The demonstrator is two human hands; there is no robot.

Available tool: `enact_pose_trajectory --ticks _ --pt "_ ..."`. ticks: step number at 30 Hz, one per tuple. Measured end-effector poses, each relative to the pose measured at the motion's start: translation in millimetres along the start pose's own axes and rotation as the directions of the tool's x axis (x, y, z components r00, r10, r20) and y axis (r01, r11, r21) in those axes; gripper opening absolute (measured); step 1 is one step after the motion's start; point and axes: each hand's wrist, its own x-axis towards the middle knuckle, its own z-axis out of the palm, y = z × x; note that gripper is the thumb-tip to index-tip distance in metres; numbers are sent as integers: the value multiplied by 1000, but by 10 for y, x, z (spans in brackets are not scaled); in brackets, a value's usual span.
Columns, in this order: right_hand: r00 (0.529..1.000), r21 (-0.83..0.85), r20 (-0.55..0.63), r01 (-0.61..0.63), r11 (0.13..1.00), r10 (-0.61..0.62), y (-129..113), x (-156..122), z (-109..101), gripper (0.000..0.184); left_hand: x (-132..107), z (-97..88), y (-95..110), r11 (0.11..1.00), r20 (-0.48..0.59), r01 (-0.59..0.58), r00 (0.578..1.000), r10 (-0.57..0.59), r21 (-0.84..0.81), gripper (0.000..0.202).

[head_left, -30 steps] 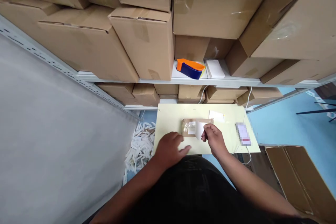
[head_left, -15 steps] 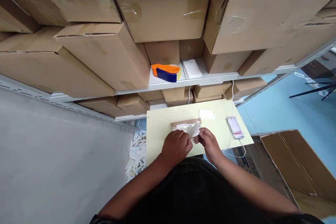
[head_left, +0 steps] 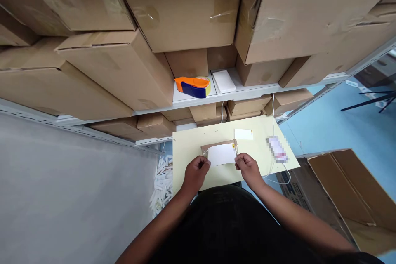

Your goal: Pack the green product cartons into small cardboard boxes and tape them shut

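Observation:
Between my two hands is a flat white card (head_left: 221, 154) with a small yellow mark at its top right corner. My left hand (head_left: 196, 172) pinches it at the lower left corner. At the lower right, my right hand (head_left: 248, 168) has finger and thumb closed on its edge. Directly behind the card lies a small brown packet (head_left: 213, 143) in shiny clear wrap, mostly covered by it. Whether the card touches the packet I cannot tell. Another white card (head_left: 243, 134) with a yellow mark lies flat beyond my right hand.
The pale yellow table (head_left: 188, 144) also bears a blurred phone (head_left: 277, 149) with a white cable. Above, a shelf (head_left: 241, 93) holds an orange and blue tape dispenser (head_left: 192, 86), a white stack (head_left: 224, 81) and cardboard boxes (head_left: 192, 8). An open carton (head_left: 343, 185) stands at right; white strips (head_left: 162, 181) lie at left.
My left hand has moved left and off the packet's front. The white card, earlier partly under shiny film, now shows flat and whole between both hands. My right hand has shifted slightly.

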Motion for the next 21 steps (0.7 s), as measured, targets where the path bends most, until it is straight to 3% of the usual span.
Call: enact_pose_trajectory --ticks 4,8,11,14,16,18,21 --pt "986 -338 -59 127 933 -155 267 270 42 24 278 94 -322 966 -106 72 993 -47 248 30" --pt "950 -621 -50 213 754 -309 536 490 62 22 509 209 -528 846 -85 132 991 -103 517 31" --pt "941 -761 -33 195 618 -337 644 550 71 20 582 272 -630 756 -35 109 993 -113 645 30" --pt "952 -830 -39 138 541 -303 684 578 89 14 597 293 -711 720 -3 76 995 -101 690 29" --pt "961 -833 -95 67 549 -261 687 608 96 5 599 283 -766 730 -42 79 997 -69 679 24" --pt "963 -787 -161 8 617 -218 682 653 91 17 607 265 -830 769 -139 128 989 -51 627 28" --pt "964 -662 -231 -54 748 -134 672 749 68 41 642 249 -935 855 -238 236 962 -137 461 56"
